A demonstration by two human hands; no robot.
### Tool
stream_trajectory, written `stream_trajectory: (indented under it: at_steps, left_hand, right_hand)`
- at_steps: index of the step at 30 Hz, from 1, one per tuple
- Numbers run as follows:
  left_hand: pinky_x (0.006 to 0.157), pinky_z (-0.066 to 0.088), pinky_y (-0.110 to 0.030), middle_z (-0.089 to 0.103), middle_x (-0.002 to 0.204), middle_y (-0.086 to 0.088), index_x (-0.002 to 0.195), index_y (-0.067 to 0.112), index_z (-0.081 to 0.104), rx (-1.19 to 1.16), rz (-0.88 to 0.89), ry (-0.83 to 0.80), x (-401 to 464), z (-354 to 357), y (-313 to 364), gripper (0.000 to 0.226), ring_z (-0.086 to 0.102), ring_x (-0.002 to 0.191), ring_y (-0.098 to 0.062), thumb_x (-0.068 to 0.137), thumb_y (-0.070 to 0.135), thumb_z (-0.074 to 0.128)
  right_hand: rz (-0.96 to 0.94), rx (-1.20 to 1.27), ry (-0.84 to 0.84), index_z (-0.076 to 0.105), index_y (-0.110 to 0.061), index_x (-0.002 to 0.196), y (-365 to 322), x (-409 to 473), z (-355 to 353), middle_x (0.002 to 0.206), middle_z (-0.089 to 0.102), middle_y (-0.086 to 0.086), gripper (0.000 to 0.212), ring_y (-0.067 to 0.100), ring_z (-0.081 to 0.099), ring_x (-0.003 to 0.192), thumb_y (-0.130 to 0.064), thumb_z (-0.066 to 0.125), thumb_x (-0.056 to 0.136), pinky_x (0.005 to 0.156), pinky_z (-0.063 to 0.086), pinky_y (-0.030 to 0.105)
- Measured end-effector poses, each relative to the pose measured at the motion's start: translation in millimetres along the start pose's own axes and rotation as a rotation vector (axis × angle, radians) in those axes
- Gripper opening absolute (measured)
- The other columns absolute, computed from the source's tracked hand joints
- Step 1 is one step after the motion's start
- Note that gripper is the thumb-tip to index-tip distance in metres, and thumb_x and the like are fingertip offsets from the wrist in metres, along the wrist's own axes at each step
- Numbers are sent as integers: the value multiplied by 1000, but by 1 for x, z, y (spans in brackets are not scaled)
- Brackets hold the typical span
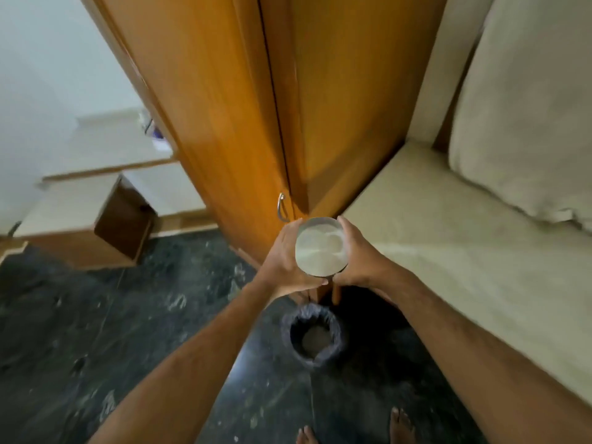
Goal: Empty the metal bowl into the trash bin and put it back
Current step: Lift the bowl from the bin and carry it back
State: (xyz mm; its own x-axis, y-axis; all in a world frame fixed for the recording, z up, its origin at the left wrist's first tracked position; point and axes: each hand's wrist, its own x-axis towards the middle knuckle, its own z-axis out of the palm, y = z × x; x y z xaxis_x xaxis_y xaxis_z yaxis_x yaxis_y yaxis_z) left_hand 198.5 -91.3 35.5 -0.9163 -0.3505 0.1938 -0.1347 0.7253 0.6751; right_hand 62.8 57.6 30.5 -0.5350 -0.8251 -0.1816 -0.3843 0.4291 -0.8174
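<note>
From the head camera, both arms reach forward and the two hands meet around a metal bowl [321, 245] held up in the air in front of the corner of a tall wooden wardrobe [256, 107]. The left hand [286, 261] wraps the bowl's left side, its thumb lying along the near rim, and the right hand [358, 257] grips the right side, fingers curled over the far edge, so the bowl is clasped between the two palms. The bowl's mouth faces the camera and shows a pale, whitish fill; what the stuff is cannot be told. Below the hands, on the dark speckled floor [96, 331], stands a small round trash bin [315, 339] lined with a dark bag, with something light lying at its bottom; the bowl is above and a little beyond it, not touching. A curved metal handle [282, 208] on the wardrobe door sits just left of the bowl. To the right runs a cream cushioned sofa [464, 251]. Bare toes [400, 424] show at the lower edge.
</note>
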Motion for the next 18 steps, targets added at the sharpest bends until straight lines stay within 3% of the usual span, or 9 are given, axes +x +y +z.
stream_trajectory:
  at_steps: [3,5,6,8,11,15,18]
  left_hand:
    - [111,29,-15,40,150,-9,149,7,30,-50,50,-32,28,-2,35,122,35,134,-11,53,37,99]
    - [111,25,-11,41,149,-14,148,4,31,-42,145,-52,51,3,57,121,35,134,-10,55,39,99]
    - [112,28,-13,41,148,-15,148,1,30,-25,194,-78,58,9,63,121,36,133,-11,55,40,99]
    - [113,39,-31,39,150,-13,150,4,26,5,244,-137,76,22,85,123,38,136,-18,57,46,97]
    - [108,47,-41,43,146,-6,149,13,29,8,287,-188,100,54,107,119,44,133,-18,58,52,95]
    - [100,53,-41,47,136,8,144,27,34,-70,207,-283,120,101,116,115,49,124,-10,52,56,96]
    - [99,52,-37,47,136,9,144,28,32,-81,164,-328,127,136,114,118,48,122,-6,49,55,96]
  right_hand:
    - [-25,-82,122,12,-28,149,-8,-12,-42,150,29,0,132,19,36,133,-40,91,44,102,43,33]
    - [-32,-106,200,21,-34,140,-7,-23,-72,138,38,-5,123,19,45,124,-45,89,38,90,52,31]
    - [-25,-107,236,23,-40,134,-5,-28,-82,131,40,-9,118,16,47,118,-46,89,36,82,51,25]
    - [-9,-115,310,24,-45,128,5,-40,-105,122,40,-15,116,11,47,110,-47,90,32,75,46,20]
    - [57,-138,372,22,-35,137,27,-55,-129,125,40,-12,126,10,43,111,-51,89,31,84,46,24]
    - [156,-164,359,24,-22,142,64,-67,-150,131,44,-2,128,19,46,119,-49,90,35,93,51,37]
    - [222,-167,324,24,-20,142,93,-70,-160,134,43,3,128,22,44,122,-50,89,35,96,50,40]
